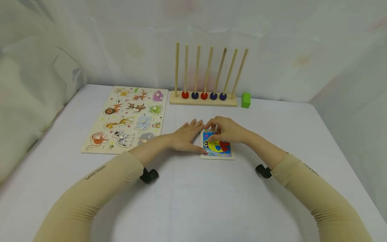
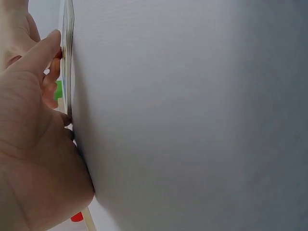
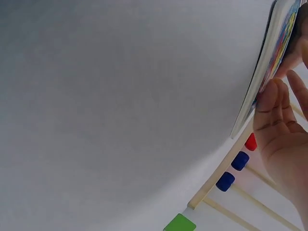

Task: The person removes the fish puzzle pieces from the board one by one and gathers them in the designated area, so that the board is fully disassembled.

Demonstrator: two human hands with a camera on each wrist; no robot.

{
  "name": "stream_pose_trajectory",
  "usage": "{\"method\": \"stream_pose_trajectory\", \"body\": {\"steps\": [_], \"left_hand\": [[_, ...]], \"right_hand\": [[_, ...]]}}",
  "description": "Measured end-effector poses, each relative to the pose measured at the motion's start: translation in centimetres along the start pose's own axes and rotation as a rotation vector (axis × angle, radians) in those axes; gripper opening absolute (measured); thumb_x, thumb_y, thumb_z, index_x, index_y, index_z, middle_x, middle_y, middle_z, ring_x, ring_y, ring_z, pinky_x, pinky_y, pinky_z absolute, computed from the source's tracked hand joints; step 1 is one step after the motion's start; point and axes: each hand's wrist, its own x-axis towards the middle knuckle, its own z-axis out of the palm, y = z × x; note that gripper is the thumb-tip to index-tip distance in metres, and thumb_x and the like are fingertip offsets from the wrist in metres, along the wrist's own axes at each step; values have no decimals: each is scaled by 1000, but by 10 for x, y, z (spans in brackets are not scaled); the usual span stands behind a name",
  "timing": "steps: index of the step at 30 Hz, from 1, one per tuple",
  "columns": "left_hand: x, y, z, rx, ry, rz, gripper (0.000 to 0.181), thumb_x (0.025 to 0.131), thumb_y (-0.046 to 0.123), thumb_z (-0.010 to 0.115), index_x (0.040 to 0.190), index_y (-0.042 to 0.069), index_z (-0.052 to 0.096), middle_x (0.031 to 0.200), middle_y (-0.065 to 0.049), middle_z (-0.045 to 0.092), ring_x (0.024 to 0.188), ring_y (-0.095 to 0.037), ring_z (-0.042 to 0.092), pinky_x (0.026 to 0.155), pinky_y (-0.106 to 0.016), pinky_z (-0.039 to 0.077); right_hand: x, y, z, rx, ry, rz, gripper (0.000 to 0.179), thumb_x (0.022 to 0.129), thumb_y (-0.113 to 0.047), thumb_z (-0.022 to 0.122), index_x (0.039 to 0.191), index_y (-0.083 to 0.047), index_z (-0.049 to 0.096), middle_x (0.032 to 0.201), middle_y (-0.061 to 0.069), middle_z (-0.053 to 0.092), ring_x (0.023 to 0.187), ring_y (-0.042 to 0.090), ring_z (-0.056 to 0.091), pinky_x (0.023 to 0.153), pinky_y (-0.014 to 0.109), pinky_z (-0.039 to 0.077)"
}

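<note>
A small wooden picture puzzle lies flat on the table, with a yellow and red figure on blue inside a pale frame. My left hand rests palm down at its left side. Its fingers are spread forward, and the thumb reaches over the lower left corner. From the right, my right hand arches over the upper part of the puzzle. Its bent fingers meet the puzzle near its far end, with the thumb held apart from them. The hand covers part of the picture.
A wooden animal peg puzzle lies at the left. At the back stands a rack of upright rods with red and dark blue beads low on several rods. A green block is beside it. White cloth hangs behind the table.
</note>
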Motion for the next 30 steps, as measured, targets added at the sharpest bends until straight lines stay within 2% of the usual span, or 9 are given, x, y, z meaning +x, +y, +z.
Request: {"method": "stream_pose_trajectory", "body": {"steps": [12,20,30], "left_hand": [[2,1,3,60,-1,-4,107,86,70,56,160,14,3,169,-4,-9,157,-27,-15,128,-50,-4],[8,-5,7,46,2,-24,103,87,71,54,161,22,1,169,2,-10,156,-24,-16,127,-51,-8],[2,2,2,75,15,-13,98,89,68,52,160,27,0,169,1,-7,157,-27,-13,127,-54,-6]], "right_hand": [[4,8,5,-31,3,-7,34,87,-26,74,119,-17,67,104,3,65,91,16,59,82,30,52],[6,9,4,-42,-7,-21,37,86,-27,77,120,-17,67,102,5,64,86,17,56,78,28,49],[7,8,3,-39,-16,-16,36,87,-27,76,121,-19,68,100,5,63,86,18,56,77,28,49]]}}
